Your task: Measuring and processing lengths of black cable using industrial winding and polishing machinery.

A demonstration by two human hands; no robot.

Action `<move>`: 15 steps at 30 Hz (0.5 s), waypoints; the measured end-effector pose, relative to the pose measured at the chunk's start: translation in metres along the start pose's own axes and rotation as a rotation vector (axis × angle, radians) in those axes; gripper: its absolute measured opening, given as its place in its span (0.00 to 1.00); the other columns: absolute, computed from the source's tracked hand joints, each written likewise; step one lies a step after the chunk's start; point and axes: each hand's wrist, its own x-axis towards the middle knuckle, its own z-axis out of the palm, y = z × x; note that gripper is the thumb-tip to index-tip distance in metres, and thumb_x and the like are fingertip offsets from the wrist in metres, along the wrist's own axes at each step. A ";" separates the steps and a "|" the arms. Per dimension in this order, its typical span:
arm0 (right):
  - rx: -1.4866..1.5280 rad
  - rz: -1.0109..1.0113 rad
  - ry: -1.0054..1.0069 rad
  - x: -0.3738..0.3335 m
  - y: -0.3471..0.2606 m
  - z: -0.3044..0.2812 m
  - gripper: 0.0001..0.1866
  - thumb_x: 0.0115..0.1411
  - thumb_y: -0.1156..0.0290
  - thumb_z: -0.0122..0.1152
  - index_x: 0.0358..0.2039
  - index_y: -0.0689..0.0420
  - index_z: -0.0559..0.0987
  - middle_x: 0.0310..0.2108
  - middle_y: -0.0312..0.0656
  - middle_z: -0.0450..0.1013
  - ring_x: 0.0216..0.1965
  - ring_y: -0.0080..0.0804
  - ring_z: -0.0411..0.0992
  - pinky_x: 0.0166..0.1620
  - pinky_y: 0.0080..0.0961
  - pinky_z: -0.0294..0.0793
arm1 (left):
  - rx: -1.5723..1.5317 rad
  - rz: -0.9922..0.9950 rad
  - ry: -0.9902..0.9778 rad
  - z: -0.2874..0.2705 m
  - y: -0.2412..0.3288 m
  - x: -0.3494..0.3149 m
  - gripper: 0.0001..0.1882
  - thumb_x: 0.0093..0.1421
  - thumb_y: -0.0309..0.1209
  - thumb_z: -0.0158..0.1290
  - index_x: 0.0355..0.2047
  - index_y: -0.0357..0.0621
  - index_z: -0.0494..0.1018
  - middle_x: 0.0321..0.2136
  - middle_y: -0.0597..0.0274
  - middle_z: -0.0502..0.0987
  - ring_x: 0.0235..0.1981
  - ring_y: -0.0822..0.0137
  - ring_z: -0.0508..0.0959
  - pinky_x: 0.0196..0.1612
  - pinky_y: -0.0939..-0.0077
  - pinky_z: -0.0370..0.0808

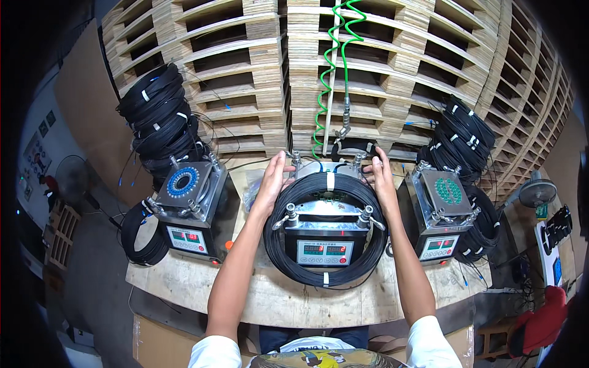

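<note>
A large coil of black cable, bound with white ties, leans around the front of the middle machine. This machine has a metal top plate, clamp knobs at its corners and a lit control panel. My left hand is beside the coil's upper left edge, fingers apart and stretched toward the far left clamp knob. Opposite it, my right hand has its fingers apart near the far right clamp knob. Whether the fingertips touch the knobs or the coil is hard to tell.
Similar machines stand left and right on the wooden table. Stacks of black cable coils rise behind the left machine and the right one. A green coiled air hose hangs before wooden pallets.
</note>
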 end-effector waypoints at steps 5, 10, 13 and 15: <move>-0.081 -0.015 -0.004 0.005 0.007 -0.005 0.34 0.71 0.43 0.45 0.71 0.46 0.57 0.36 0.39 0.72 0.38 0.25 0.70 0.42 0.24 0.72 | 0.006 -0.031 -0.014 0.005 0.004 -0.004 0.38 0.68 0.63 0.42 0.65 0.45 0.61 0.43 0.54 0.75 0.35 0.70 0.75 0.41 0.77 0.74; -0.039 0.001 -0.061 0.001 -0.002 -0.001 0.35 0.70 0.40 0.44 0.71 0.46 0.57 0.39 0.41 0.73 0.41 0.25 0.71 0.44 0.26 0.71 | 0.073 -0.014 0.042 -0.003 -0.004 0.001 0.38 0.68 0.63 0.41 0.64 0.45 0.63 0.42 0.56 0.74 0.33 0.71 0.74 0.39 0.76 0.73; 0.014 0.015 -0.055 -0.003 -0.009 0.000 0.37 0.70 0.38 0.42 0.71 0.45 0.56 0.41 0.44 0.74 0.41 0.26 0.72 0.44 0.27 0.72 | 0.034 -0.012 0.057 -0.001 -0.007 0.002 0.37 0.68 0.62 0.41 0.64 0.46 0.62 0.40 0.57 0.73 0.34 0.71 0.75 0.39 0.76 0.74; 0.070 0.030 -0.034 -0.004 -0.010 0.001 0.35 0.71 0.43 0.43 0.71 0.48 0.56 0.42 0.45 0.73 0.36 0.28 0.74 0.36 0.23 0.75 | 0.010 -0.006 0.058 -0.001 -0.007 0.002 0.37 0.69 0.61 0.41 0.64 0.46 0.62 0.42 0.57 0.74 0.34 0.71 0.75 0.39 0.76 0.74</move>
